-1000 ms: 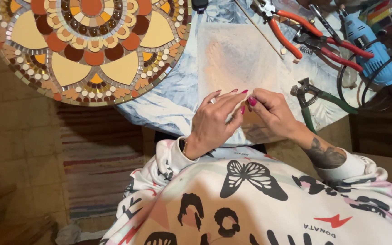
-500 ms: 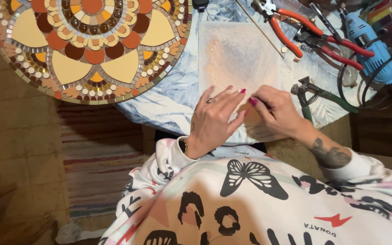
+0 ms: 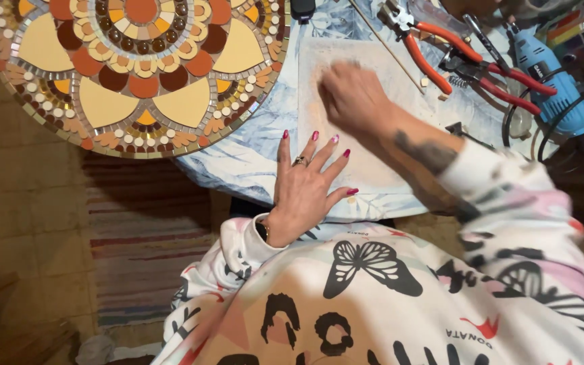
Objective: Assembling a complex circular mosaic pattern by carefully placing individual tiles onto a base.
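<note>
The left hand, fingers spread apart, presses the pale rectangular sanding sheet. Above it on the sheet, the right hand looks closed in rubbing; what it holds I cannot tell. Next needs steady pressure.

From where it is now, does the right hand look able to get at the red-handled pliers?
Probably yes. The right hand rests on the pale sheet, and the red-handled pliers lie just beyond it on the cloth, uncovered. Only a thin stick lies between.
</note>
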